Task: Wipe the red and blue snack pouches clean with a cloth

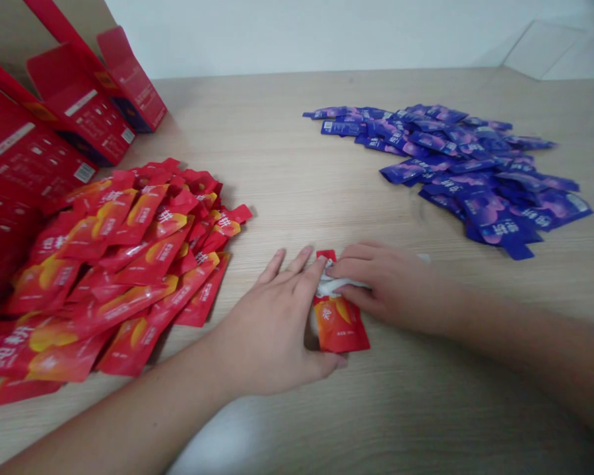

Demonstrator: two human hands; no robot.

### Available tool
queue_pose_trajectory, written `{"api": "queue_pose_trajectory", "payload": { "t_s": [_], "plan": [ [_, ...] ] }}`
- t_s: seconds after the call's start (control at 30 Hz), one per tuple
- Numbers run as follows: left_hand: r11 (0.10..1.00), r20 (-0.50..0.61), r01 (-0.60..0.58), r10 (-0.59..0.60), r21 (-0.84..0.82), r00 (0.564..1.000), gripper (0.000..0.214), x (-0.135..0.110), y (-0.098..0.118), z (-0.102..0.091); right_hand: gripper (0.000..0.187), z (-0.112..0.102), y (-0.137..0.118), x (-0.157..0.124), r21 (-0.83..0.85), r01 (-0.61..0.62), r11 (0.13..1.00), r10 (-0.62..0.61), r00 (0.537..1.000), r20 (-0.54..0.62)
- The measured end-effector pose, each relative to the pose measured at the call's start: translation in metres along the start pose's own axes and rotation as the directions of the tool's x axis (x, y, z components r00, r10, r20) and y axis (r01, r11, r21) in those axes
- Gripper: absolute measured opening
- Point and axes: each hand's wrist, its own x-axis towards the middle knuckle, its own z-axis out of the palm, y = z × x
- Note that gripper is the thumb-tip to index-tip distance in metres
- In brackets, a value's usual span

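Observation:
A red sachet (340, 326) with orange print lies flat on the wooden table (297, 165) near the front middle. My left hand (277, 323) rests on its left side, thumb along the lower edge, fingers stretched toward the top. My right hand (381, 280) comes in from the right and pinches a small white strip (332, 285) lying across the sachet's upper part. A big heap of red sachets (123, 264) lies to the left. Spread at the right back is a pile of purple sachets (465, 171).
Several open red cartons (74, 112) stand at the back left, partly against the wall. A clear plastic sheet (544, 46) lies at the far right corner. Bare wood shows between the two heaps.

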Motion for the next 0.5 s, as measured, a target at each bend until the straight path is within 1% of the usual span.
{"api": "queue_pose_trajectory", "payload": {
  "t_s": [0.07, 0.13, 0.2, 0.23, 0.27, 0.3, 0.33, 0.4, 0.43, 0.47, 0.5],
  "plan": [
    [1.0, -0.005, -0.012, 0.012, -0.006, 1.0, 0.117, -0.001, 0.0, -0.001, 0.018, 0.001, 0.007, -0.002, -0.02, 0.008, 1.0, -0.008, 1.0, -0.016],
    [0.999, -0.001, -0.03, 0.03, -0.02, 1.0, 0.113, -0.003, -0.001, -0.003, 0.018, 0.001, 0.01, -0.005, -0.004, -0.006, 1.0, 0.006, 0.998, -0.059],
    [0.999, 0.011, -0.045, 0.046, -0.026, 0.999, 0.114, -0.004, -0.004, -0.004, 0.018, 0.0, 0.008, -0.01, 0.071, -0.017, 0.997, 0.026, 0.99, -0.135],
    [0.998, 0.019, -0.05, 0.051, -0.026, 0.999, 0.115, -0.005, -0.005, -0.004, 0.02, -0.002, 0.004, -0.013, 0.129, -0.005, 0.992, 0.027, 0.985, -0.171],
    [0.998, 0.025, -0.054, 0.054, -0.024, 0.998, 0.115, -0.006, -0.006, -0.004, 0.021, -0.004, -0.001, -0.016, 0.194, 0.023, 0.981, 0.013, 0.983, -0.184],
    [0.998, 0.028, -0.054, 0.055, -0.023, 0.998, 0.115, -0.006, -0.006, -0.003, 0.023, -0.006, -0.007, -0.018, 0.261, 0.06, 0.963, -0.019, 0.987, -0.157],
    [0.998, 0.031, -0.055, 0.056, -0.022, 0.998, 0.114, -0.007, -0.006, -0.003, 0.023, -0.008, -0.013, -0.02, 0.326, 0.09, 0.941, -0.061, 0.993, -0.097],
    [0.998, 0.03, -0.06, 0.061, -0.026, 0.998, 0.114, -0.008, -0.006, -0.002, 0.022, -0.011, -0.025, -0.021, 0.408, 0.105, 0.907, -0.147, 0.987, 0.072],
    [0.997, 0.028, -0.065, 0.066, -0.029, 0.997, 0.115, -0.008, -0.005, -0.002, 0.022, -0.011, -0.029, -0.021, 0.416, 0.1, 0.904, -0.17, 0.976, 0.135],
    [0.997, 0.025, -0.071, 0.072, -0.034, 0.997, 0.115, -0.008, -0.005, -0.002, 0.021, -0.01, -0.032, -0.02, 0.404, 0.093, 0.91, -0.175, 0.97, 0.17],
    [0.997, 0.021, -0.074, 0.075, -0.039, 0.997, 0.115, -0.009, -0.004, -0.002, 0.02, -0.009, -0.033, -0.018, 0.379, 0.086, 0.922, -0.162, 0.972, 0.172]
  ]
}}
